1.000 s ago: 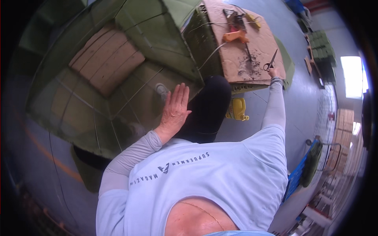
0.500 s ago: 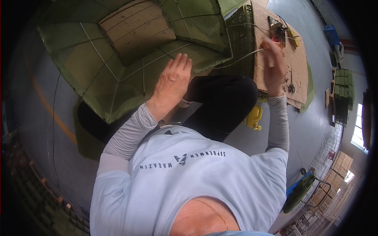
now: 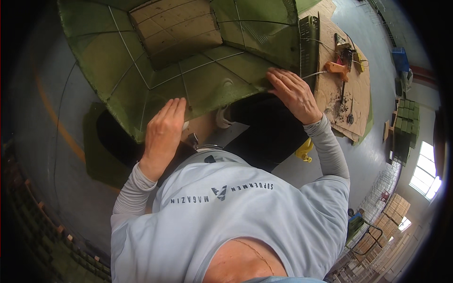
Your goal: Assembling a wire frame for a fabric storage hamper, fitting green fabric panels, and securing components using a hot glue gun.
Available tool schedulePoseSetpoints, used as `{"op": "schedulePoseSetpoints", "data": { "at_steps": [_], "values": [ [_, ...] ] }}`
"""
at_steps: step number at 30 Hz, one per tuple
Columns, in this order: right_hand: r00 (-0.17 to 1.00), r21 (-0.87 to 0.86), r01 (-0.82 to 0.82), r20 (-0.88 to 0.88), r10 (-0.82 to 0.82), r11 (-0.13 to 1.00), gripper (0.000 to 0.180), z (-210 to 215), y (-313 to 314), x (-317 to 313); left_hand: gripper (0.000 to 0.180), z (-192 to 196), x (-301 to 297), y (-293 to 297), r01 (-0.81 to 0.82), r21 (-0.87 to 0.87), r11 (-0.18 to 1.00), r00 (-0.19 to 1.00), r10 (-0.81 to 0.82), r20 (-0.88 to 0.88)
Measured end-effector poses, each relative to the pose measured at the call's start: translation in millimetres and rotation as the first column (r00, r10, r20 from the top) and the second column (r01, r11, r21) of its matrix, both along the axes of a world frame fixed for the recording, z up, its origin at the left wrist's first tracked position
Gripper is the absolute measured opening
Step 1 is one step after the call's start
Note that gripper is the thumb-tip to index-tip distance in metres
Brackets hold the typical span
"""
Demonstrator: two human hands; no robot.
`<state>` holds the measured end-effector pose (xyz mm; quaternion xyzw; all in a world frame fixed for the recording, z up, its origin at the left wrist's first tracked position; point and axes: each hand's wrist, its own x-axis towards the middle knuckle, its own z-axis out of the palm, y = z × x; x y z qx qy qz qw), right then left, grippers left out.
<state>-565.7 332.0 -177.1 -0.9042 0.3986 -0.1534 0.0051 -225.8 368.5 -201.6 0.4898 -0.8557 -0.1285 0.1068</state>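
A large, flared green container [image 3: 214, 89] of mesh-like sheet over a wire frame opens toward me, its near rim across my lap. My left hand [image 3: 163, 134] is on that rim at the left, fingers straight and together over its inner side, thumb hidden. At the right part of the same rim, the fingers of my right hand [image 3: 296, 94] curve over the edge; its thumb is hidden too. An orange glue gun [image 3: 337, 70] lies on a cardboard-topped stand beyond my right hand. Brown cardboard [image 3: 177, 30] covers the container's bottom.
Scissors [image 3: 350, 117], dark scraps and a yellow item [image 3: 359, 62] with cords lie on the cardboard top [image 3: 361, 99] at right. A yellow jug [image 3: 304, 151] stands below. Stacked green pieces [image 3: 406, 120] and a cart [image 3: 368, 240] are farther right.
My right hand has left the orange glue gun and come left to the container's rim. My left hand has slid left and nearer along the rim.
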Motion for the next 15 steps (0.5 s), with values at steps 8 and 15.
{"op": "schedulePoseSetpoints", "data": {
  "at_steps": [8,15],
  "values": [
    [0.92,-0.104,0.367,0.184,-0.345,0.924,0.026,15.9,18.6,-36.5,0.038,1.7,-2.7,-2.3,0.023,-0.036,0.999,1.0,-0.023,0.006],
    [0.967,0.161,0.225,-0.155,-0.2,0.961,0.026,20.1,9.1,-4.5,0.038,-3.3,-5.0,6.5,0.05,0.007,0.999,0.999,-0.05,-0.003]
  ]
}}
